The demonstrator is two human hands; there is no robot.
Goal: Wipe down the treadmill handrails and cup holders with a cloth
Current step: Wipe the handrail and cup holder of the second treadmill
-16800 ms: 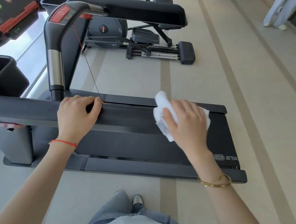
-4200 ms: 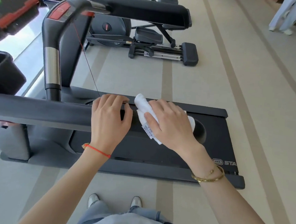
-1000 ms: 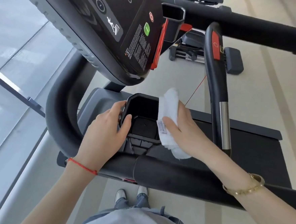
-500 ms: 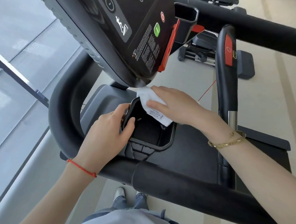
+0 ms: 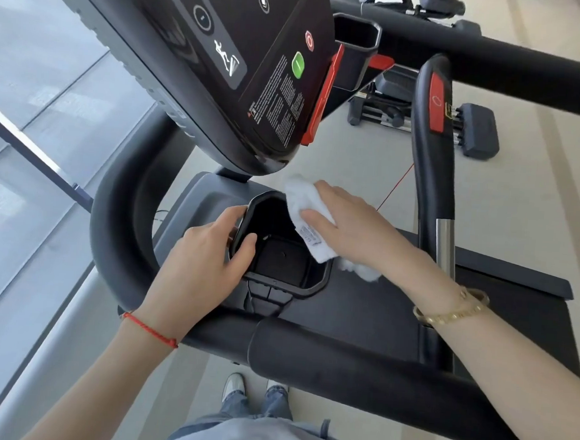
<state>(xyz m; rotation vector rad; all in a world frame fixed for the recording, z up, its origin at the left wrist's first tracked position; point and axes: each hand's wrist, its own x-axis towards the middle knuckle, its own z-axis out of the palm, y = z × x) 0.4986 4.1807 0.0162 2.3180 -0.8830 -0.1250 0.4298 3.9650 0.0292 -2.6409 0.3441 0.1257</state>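
Observation:
A black cup holder (image 5: 280,264) sits below the treadmill console. My left hand (image 5: 206,262) grips its left rim, thumb inside the cup. My right hand (image 5: 346,229) holds a white cloth (image 5: 302,200) and presses it on the cup holder's far right rim. Part of the cloth hangs under my palm. The near black handrail (image 5: 357,365) crosses below my arms. A curved handrail (image 5: 117,214) bends round at the left. The far handrail (image 5: 518,69) runs along the top right.
The console (image 5: 231,54) overhangs the cup holder closely from above. An upright grip bar (image 5: 434,154) with a red button stands just right of my right hand. A second cup holder (image 5: 356,35) sits beyond the console. Another exercise machine (image 5: 426,116) stands on the floor behind.
I left the side handrail for the cup holder. My left hand keeps gripping its rim. Over the last half second my right hand slid the cloth a little right along the far rim.

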